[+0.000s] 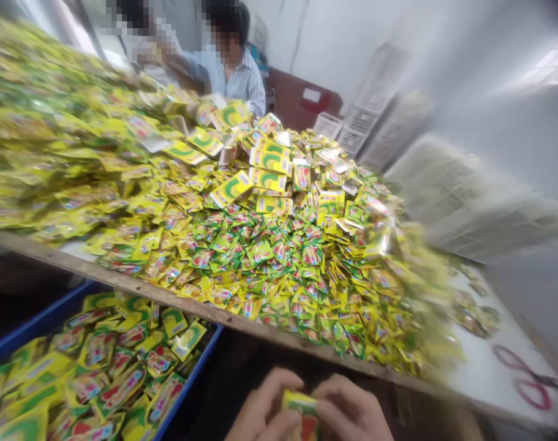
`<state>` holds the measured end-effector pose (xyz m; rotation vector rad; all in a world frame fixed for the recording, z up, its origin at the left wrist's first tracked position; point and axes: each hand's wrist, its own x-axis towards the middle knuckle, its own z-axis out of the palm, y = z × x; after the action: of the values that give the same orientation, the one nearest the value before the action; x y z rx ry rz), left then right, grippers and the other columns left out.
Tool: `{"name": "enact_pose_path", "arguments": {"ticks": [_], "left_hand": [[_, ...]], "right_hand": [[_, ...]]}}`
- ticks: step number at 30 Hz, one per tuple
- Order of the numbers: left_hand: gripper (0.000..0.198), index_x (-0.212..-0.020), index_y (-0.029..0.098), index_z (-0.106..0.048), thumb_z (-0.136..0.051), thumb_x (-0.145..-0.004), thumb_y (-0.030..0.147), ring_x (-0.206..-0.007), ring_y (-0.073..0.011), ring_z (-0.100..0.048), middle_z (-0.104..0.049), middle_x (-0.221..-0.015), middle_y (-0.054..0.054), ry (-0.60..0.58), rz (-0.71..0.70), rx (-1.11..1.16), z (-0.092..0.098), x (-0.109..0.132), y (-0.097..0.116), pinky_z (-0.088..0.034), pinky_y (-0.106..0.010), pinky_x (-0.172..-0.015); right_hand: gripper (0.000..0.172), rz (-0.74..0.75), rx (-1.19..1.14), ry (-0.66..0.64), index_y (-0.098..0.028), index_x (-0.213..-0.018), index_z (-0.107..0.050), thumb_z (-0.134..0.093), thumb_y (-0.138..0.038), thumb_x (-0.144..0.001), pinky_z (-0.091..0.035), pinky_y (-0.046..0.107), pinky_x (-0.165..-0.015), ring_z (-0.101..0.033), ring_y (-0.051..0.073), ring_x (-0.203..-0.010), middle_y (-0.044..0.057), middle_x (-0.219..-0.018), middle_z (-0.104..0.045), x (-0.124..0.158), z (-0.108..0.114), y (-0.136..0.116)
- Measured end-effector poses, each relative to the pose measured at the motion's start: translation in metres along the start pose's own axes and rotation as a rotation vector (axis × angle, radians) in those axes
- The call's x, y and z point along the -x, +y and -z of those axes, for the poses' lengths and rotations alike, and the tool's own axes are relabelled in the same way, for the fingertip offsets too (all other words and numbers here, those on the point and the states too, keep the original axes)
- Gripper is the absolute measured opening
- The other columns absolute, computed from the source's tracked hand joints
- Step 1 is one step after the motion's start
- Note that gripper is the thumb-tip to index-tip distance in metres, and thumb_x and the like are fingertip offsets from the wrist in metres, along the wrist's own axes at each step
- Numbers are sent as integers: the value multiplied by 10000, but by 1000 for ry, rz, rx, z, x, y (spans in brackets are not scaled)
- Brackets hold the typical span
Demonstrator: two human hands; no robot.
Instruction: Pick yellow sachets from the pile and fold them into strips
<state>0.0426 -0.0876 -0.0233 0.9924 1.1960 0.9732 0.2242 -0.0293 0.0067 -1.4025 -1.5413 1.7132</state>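
At the bottom of the head view, my left hand [268, 407] and my right hand [347, 409] are closed around one small yellow and green packet [301, 409] with a red picture on it. The packet's lower part runs out of the frame. Both hands are just below the table's front edge [233, 320]. Beyond them, a large heap of small yellow and green sachets [260, 251] covers the table. Flat yellow printed packets [270, 156] lie on top of the heap.
A blue crate [200, 358] filled with similar packets stands at the lower left. Red-handled scissors [531, 383] lie on the table at right. White plastic crates [359, 125] are stacked behind. Across the heap sits another person [242, 73] in a striped shirt.
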Motion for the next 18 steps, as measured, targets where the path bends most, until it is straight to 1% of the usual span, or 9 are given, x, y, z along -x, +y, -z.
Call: {"name": "enact_pose_path", "arguments": {"ticks": [2, 5, 7, 9, 10, 12, 14, 16, 18], "left_hand": [[361, -1172, 248, -581, -504, -900, 472, -851, -204, -616, -661, -928, -32, 59, -14, -25, 7, 2, 4, -467, -278, -772], [327, -1185, 257, -567, -447, -932, 427, -904, -215, -613, -656, -967, -33, 78, -4, -43, 14, 3, 2, -450, -299, -823], [376, -1211, 265, -550, -558, -867, 417, -843, -211, -610, -662, -947, -19, 69, 1, -43, 14, 5, -3, -453, -290, -764], [555, -1255, 274, -522, -712, -739, 353, -765, -197, -596, -664, -917, -2, 61, 14, -67, 11, 9, -7, -445, -272, -696], [636, -1269, 279, -513, -758, -683, 302, -746, -191, -590, -665, -916, 3, 60, 20, -90, 9, 11, -8, -439, -266, -683], [691, -1279, 293, -511, -776, -643, 229, -768, -193, -594, -667, -937, 3, 61, 7, -138, 7, 13, -8, -438, -268, -709], [679, -1283, 303, -509, -752, -658, 195, -794, -195, -597, -665, -940, 6, 55, -30, -169, 7, 13, -7, -433, -270, -734], [678, -1278, 309, -502, -753, -661, 181, -746, -177, -580, -656, -897, 25, 56, -37, -169, 9, 13, -7, -419, -255, -695], [664, -1254, 307, -501, -778, -659, 208, -705, -161, -563, -646, -870, 40, 76, -13, -118, 12, 12, -9, -405, -240, -650]], "right_hand": [[288, -26, 25, -66, -168, -743, -763, -739, -454, -729, -493, 244, -509, -594, 145, -533, 48, -680, -671, -8, 0, -11], [200, -129, 106, -204, -145, -757, -788, -718, -331, -735, -492, 206, -482, -548, 96, -480, 30, -626, -671, -19, 0, -31], [172, -188, 148, -312, -152, -794, -795, -680, -266, -737, -487, 189, -459, -521, 76, -449, 13, -598, -665, -25, 1, -42], [169, -219, 193, -385, -155, -805, -793, -658, -207, -716, -478, 178, -447, -508, 66, -436, 0, -590, -662, -29, 2, -50], [167, -232, 214, -408, -151, -793, -788, -652, -182, -701, -474, 176, -444, -512, 67, -435, -5, -583, -658, -31, 2, -53], [148, -258, 250, -438, -140, -750, -770, -650, -139, -664, -471, 180, -445, -531, 77, -440, -20, -556, -640, -34, 1, -55], [121, -248, 303, -449, -134, -695, -746, -653, -100, -625, -440, 176, -432, -534, 86, -440, -38, -522, -611, -36, -3, -54], [111, -168, 381, -409, -134, -646, -729, -665, -64, -589, -379, 164, -426, -512, 82, -453, -49, -512, -595, -35, -8, -53], [121, -56, 429, -319, -142, -643, -735, -670, -46, -609, -348, 170, -449, -507, 82, -492, -45, -537, -610, -32, -14, -53]]}}
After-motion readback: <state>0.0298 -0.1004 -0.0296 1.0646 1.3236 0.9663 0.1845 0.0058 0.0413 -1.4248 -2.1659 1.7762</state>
